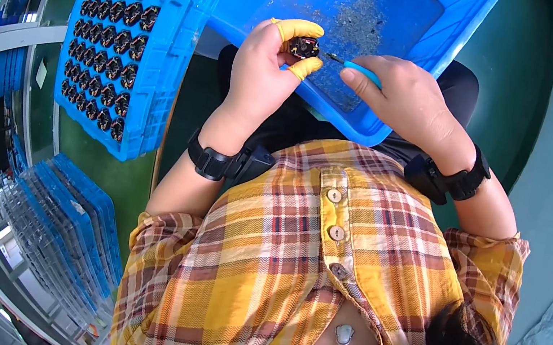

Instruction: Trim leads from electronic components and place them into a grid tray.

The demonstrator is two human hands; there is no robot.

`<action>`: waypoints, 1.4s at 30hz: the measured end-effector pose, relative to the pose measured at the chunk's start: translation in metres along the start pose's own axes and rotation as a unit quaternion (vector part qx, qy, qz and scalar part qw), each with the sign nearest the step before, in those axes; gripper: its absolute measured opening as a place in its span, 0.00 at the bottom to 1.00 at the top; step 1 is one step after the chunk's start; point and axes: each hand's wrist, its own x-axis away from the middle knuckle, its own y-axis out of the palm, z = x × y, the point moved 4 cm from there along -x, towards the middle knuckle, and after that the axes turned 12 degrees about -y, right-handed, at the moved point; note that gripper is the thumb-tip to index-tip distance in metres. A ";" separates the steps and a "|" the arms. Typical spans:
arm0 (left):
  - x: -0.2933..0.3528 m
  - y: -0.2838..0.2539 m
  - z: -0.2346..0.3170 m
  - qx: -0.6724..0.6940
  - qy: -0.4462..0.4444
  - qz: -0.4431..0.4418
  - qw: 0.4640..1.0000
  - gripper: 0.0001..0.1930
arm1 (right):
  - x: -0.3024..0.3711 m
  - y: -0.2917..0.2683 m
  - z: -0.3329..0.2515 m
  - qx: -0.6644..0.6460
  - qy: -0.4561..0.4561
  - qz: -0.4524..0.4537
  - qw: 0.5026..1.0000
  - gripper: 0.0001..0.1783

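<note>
My left hand (263, 75), with yellow finger covers on the thumb and fingers, pinches a small round black part (304, 47) that has red and copper-toned bits inside, perhaps a wound motor core. In my right hand (409, 103) is a blue-handled hand tool (365, 73); its narrow dark tip points left at the part, close to its right side. Whether the tip touches the part I cannot tell, nor the tool's exact kind. Both hands are over the near end of a blue plastic bin (364, 130), whose bottom is strewn with small grey scraps.
Left of the bin stands a stack of blue trays (150, 89), the top one filled with rows of similar black parts (119, 44). Clear and blue plastic trays (76, 212) are stacked at the lower left. Metal shelving (13, 41) runs along the left side.
</note>
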 end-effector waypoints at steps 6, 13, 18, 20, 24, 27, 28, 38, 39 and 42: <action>0.003 0.001 0.009 -0.095 0.038 0.014 0.995 0.18 | 0.002 0.002 0.002 0.017 -0.005 0.008 1.000 0.25; 0.008 0.004 0.019 -0.224 0.105 0.025 0.969 0.19 | 0.005 0.004 -0.007 0.167 -0.110 0.130 0.971 0.24; 0.009 0.007 0.015 -0.276 0.118 0.015 0.954 0.19 | 0.005 0.008 -0.008 0.227 -0.109 0.086 0.964 0.23; 0.007 0.009 0.008 -0.268 0.113 0.012 0.957 0.19 | 0.003 0.009 -0.004 0.217 -0.103 0.073 0.968 0.23; -0.001 0.010 -0.001 -0.223 0.025 0.012 0.974 0.20 | -0.003 0.017 0.013 0.160 -0.097 0.091 0.978 0.24; -0.001 -0.001 -0.007 -0.187 -0.018 0.016 0.982 0.21 | -0.007 0.017 0.018 0.085 -0.084 0.090 0.989 0.24; 0.000 -0.011 -0.008 -0.154 -0.035 0.013 0.987 0.22 | -0.008 0.016 0.016 0.057 -0.081 0.107 0.989 0.23; 0.016 -0.121 0.088 -0.230 0.032 0.152 0.961 0.20 | -0.005 0.010 0.016 -0.007 -0.050 0.098 0.994 0.19; 0.013 -0.134 0.097 -0.308 0.038 0.193 0.931 0.20 | -0.005 0.011 0.016 -0.004 -0.049 0.096 0.994 0.19; -0.009 -0.167 0.082 -0.393 0.011 0.211 0.895 0.20 | -0.007 0.011 0.011 -0.002 -0.057 0.102 0.993 0.19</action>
